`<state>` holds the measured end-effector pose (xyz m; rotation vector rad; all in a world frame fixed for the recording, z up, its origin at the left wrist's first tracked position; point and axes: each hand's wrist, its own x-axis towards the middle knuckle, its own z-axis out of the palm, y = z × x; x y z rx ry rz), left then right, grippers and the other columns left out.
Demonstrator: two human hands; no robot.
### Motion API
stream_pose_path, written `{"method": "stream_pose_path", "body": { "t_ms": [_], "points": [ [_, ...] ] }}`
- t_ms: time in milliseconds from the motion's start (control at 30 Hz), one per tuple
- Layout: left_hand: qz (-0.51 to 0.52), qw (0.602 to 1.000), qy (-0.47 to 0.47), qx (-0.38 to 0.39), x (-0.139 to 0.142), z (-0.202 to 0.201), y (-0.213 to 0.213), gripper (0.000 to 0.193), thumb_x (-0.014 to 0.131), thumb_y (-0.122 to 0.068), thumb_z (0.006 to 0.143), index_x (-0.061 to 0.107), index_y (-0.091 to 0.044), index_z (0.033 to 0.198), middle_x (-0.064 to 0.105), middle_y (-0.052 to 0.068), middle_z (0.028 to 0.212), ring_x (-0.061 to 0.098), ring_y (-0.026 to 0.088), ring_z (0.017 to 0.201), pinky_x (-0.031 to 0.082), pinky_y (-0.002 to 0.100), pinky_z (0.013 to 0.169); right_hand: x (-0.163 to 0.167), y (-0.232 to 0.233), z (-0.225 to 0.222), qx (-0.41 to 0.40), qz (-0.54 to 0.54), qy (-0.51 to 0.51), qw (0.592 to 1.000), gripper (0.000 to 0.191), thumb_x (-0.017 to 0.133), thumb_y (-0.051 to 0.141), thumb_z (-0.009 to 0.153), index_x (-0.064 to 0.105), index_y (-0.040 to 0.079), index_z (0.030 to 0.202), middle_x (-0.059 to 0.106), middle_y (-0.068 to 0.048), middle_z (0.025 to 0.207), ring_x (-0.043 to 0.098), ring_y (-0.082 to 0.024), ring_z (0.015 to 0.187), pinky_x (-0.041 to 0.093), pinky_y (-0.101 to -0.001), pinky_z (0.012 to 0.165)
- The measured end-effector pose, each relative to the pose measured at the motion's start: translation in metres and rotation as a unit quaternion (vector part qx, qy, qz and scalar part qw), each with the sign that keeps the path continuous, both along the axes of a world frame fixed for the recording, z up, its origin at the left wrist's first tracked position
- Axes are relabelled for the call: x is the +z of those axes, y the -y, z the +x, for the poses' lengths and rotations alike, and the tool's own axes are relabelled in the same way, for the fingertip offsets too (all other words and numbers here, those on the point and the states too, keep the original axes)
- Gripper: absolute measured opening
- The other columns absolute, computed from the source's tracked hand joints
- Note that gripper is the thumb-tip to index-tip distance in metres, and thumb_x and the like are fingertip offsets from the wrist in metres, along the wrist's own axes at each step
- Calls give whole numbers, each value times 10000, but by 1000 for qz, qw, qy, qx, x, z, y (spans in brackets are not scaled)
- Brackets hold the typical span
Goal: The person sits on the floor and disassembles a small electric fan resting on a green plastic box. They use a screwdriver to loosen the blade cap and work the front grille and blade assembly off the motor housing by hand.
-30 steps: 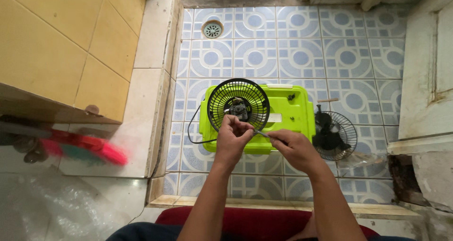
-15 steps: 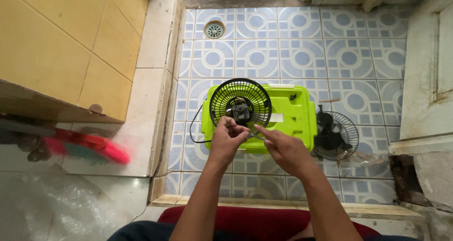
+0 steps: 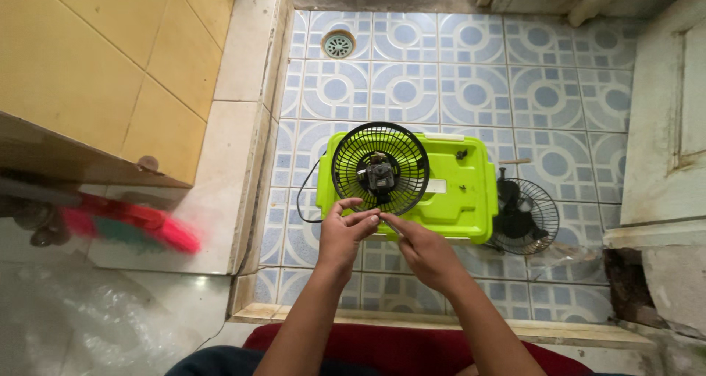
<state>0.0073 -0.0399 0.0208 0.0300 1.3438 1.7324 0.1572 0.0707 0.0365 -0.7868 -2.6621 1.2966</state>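
Observation:
A round black fan grille with a motor in its middle lies on a lime-green plastic lid. My left hand pinches the grille's near rim with thumb and fingers. My right hand sits just right of it, gripping a thin metal tool whose tip reaches toward the left fingers. Both hands hover at the lid's near edge. A black cable loops off the lid's left side.
A second black fan grille with blades lies on the patterned floor tiles right of the lid. A round floor drain is farther off. A yellow tiled ledge rises at left, with a red-and-green brush below it.
The view has shifted slightly. My hands have drawn closer together at the grille's near rim, and the tool has come in toward my left fingers.

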Motion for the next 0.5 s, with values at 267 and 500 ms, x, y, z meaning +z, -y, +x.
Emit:
{"method": "stream_pose_path", "body": {
  "t_ms": [267, 500],
  "points": [
    [-261, 899, -340, 94, -4, -20, -5, 451, 807, -212, 845, 573, -38, 1189, 677, 101, 1077, 705, 243, 835, 559, 357, 759, 22, -33, -13, -36, 166, 230, 958, 558, 469, 226, 976, 432, 366, 1514, 688, -112, 1097, 698, -347, 873, 556, -497, 792],
    [-202, 948, -241, 56, -6, -24, -10, 295, 765, -211, 868, 625, -25, 1049, 759, 84, 875, 747, 194, 670, 605, 344, 604, 23, -46, -35, 80, 233, 277, 929, 480, 470, 272, 987, 486, 387, 1453, 677, -86, 1073, 695, -334, 903, 565, -496, 791]
  ]
}}
